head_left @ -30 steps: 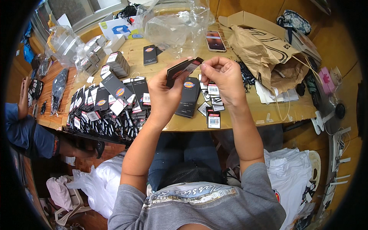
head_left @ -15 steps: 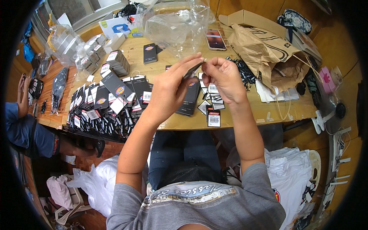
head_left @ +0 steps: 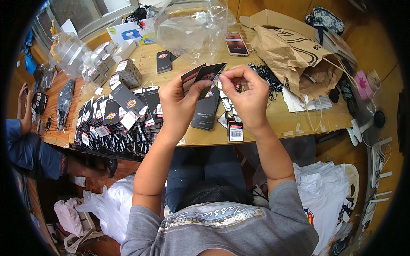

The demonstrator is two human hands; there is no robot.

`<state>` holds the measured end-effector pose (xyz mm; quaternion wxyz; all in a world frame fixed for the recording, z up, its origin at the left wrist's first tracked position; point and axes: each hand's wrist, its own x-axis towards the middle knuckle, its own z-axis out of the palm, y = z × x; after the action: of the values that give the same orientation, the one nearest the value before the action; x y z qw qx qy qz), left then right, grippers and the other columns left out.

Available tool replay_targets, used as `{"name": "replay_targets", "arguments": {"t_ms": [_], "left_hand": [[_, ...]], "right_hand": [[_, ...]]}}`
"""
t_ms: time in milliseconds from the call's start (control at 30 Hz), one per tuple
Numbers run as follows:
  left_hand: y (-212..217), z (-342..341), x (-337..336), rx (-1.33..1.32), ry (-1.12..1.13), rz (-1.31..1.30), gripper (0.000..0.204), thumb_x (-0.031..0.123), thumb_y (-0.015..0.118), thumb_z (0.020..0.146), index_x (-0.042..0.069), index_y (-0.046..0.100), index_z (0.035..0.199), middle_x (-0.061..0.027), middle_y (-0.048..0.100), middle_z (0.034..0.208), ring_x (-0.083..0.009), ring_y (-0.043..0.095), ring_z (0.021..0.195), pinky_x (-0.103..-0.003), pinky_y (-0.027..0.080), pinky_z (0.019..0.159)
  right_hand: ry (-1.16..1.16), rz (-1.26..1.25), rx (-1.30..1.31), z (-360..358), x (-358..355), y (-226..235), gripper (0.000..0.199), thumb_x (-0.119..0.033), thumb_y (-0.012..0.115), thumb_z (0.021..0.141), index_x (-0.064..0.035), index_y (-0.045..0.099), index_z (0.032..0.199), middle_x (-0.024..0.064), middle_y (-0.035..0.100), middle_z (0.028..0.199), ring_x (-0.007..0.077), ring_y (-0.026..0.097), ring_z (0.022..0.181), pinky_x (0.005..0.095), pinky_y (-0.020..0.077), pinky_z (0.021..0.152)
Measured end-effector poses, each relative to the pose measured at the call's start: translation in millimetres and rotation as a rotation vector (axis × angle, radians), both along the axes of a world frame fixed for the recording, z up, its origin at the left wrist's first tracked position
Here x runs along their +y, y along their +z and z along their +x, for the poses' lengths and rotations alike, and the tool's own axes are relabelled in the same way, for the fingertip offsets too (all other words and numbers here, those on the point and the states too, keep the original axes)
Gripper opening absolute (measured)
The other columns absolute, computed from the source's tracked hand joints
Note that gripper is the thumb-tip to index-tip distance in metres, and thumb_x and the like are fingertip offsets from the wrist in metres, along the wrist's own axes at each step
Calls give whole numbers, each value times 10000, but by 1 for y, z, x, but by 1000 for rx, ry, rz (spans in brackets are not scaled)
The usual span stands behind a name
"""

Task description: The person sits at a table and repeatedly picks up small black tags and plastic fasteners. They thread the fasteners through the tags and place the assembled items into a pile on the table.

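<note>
Black hang tags (head_left: 204,76) sit pinched in the left hand (head_left: 179,104), raised above the table (head_left: 294,119); the right hand (head_left: 245,96) pinches their top corner, both hands closed and nearly touching.

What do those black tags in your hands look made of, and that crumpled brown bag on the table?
The black tags, held by the left hand and right hand, look like stiff matte card: flat with sharp corners. The brown bag looks like kraft paper: dull, with hard creases.
</note>
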<state>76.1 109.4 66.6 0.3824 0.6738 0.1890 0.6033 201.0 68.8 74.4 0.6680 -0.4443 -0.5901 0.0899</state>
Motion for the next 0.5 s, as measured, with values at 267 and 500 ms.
{"name": "replay_targets", "arguments": {"t_ms": [267,500], "left_hand": [[9,-4,-3,270,97,330,318,-99,461,730,31,526,1013,-113,593,874,-173,595,728,-227,455,631],[20,-12,-5,266,5,28,206,98,373,857,3,463,1016,-127,580,867,-125,539,733,-229,414,670]], "right_hand": [[48,-25,-6,1,-2,2,86,11,584,680,6,499,673,43,535,585,94,508,500,211,403,472],[-19,-15,-84,0,-1,-1,106,-10,593,692,10,489,685,58,537,616,121,520,514,228,407,463]]}}
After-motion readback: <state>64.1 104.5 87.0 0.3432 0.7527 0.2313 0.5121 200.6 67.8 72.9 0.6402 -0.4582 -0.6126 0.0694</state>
